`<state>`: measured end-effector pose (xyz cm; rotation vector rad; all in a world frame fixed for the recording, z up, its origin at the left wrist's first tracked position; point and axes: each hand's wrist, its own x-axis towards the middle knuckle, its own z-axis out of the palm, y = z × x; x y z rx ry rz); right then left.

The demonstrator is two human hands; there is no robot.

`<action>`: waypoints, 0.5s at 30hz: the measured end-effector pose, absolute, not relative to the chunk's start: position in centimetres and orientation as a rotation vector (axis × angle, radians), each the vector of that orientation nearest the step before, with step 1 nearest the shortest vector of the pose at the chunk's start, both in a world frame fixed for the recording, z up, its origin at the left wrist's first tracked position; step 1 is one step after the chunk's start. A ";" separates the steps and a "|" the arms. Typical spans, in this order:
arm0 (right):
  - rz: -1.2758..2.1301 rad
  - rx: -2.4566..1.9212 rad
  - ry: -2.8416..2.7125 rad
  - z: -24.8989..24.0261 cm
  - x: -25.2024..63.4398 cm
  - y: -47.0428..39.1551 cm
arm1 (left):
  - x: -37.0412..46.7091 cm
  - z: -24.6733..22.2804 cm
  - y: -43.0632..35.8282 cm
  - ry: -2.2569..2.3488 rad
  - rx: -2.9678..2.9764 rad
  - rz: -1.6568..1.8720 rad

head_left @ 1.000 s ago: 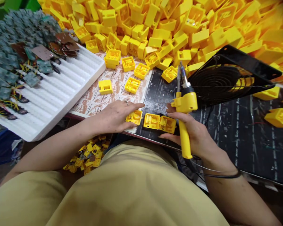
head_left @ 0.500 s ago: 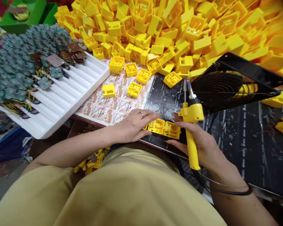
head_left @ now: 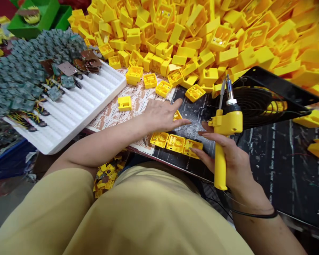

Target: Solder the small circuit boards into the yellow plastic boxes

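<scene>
My left hand (head_left: pixel 161 115) is over the table with thumb and index finger either side of a small open yellow plastic case (head_left: pixel 177 115), which the hand partly covers. In my right hand (head_left: pixel 232 152) is a yellow soldering gun (head_left: pixel 220 161), handle down, its metal tip pointing up and away. The right thumb reaches toward a row of three open yellow cases along the near table edge: the left case (head_left: pixel 159 139), the middle case (head_left: pixel 175 143) and the right case (head_left: pixel 193 147), partly behind that thumb.
A big heap of yellow cases (head_left: pixel 180 39) fills the back. At left, a white foam tray (head_left: pixel 95 99) bears many grey-green parts (head_left: pixel 23 71) with wires. A black fan (head_left: pixel 276 95) stands at right. Several single cases, one being a yellow case (head_left: pixel 124 103), lie between tray and heap.
My left hand has left the row of cases and moved up the table, where a loose case is now between its fingers, further right. The soldering gun has shifted slightly right and up.
</scene>
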<state>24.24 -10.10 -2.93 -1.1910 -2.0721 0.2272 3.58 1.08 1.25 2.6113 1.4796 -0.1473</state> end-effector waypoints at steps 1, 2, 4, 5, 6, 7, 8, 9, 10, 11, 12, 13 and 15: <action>0.207 -1.205 -2.070 -2.9 24.4 -9.9 | 3.2 1.9 1.0 1.478 2.611 -0.147; 0.183 -1.222 -2.071 -2.9 24.5 -9.8 | 2.2 2.5 1.0 1.507 2.612 -0.130; 0.130 -1.246 -2.082 -2.7 24.6 -9.2 | -1.0 3.5 1.4 1.659 2.602 -0.083; 0.105 -1.247 -2.093 -2.6 24.5 -8.9 | -2.8 3.8 1.7 1.741 2.610 -0.080; 0.083 -1.246 -2.111 -2.5 24.2 -8.4 | -4.7 3.8 2.0 1.762 2.629 -0.143; 0.057 -1.244 -2.130 -2.4 23.8 -7.8 | -6.4 3.5 2.1 1.744 2.636 -0.255; 0.038 -1.247 -2.151 -2.3 23.2 -7.1 | -7.7 3.1 2.2 1.731 2.615 -0.331; 0.031 -1.253 -2.179 -2.2 22.5 -6.3 | -8.7 2.5 2.2 1.712 2.595 -0.365; 0.031 -1.264 -2.206 -2.2 21.7 -5.5 | -9.2 1.9 2.1 1.706 2.579 -0.345; 0.057 -1.278 -2.239 -2.3 21.0 -4.7 | -9.2 1.3 1.9 1.702 2.566 -0.265; 0.090 -1.286 -2.274 -2.4 20.3 -3.9 | -8.9 0.7 1.8 1.682 2.553 -0.145; 0.117 -1.286 -2.292 -2.5 19.8 -3.3 | -8.3 0.3 1.6 1.634 2.527 -0.007; 0.162 -1.287 -2.307 -2.7 19.4 -2.6 | -6.4 -0.1 1.7 1.463 2.403 0.231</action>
